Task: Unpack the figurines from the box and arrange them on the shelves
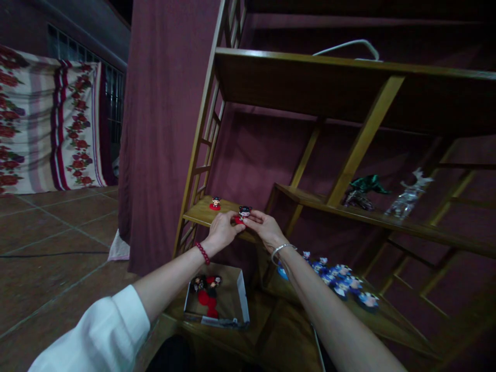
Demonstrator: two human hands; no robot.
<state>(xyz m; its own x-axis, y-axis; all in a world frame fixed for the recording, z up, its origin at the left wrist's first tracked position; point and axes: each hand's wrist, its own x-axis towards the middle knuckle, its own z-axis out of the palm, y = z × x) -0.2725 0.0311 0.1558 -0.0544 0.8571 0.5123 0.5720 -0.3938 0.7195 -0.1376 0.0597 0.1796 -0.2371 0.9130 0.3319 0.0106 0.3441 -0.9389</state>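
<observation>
My left hand (pixel 223 229) and my right hand (pixel 264 228) meet at a small figurine with black hair and a red base (pixel 244 212), both pinching it at the base, just above a low wooden shelf board (pixel 199 212). A matching red-based figurine (pixel 215 203) stands upright on that board to the left. Below my arms sits an open cardboard box (pixel 232 299) holding several more red and black figurines (pixel 207 289). My left wrist wears a red bead bracelet, my right a silver bangle.
A row of several blue and white figurines (pixel 341 276) lies on the lower shelf at right. A dark green ornament (pixel 362 190) and a clear crystal ornament (pixel 408 197) stand on the middle shelf. A maroon curtain (pixel 166 129) hangs behind; a floral cloth (pixel 46 119) is at left over tiled floor.
</observation>
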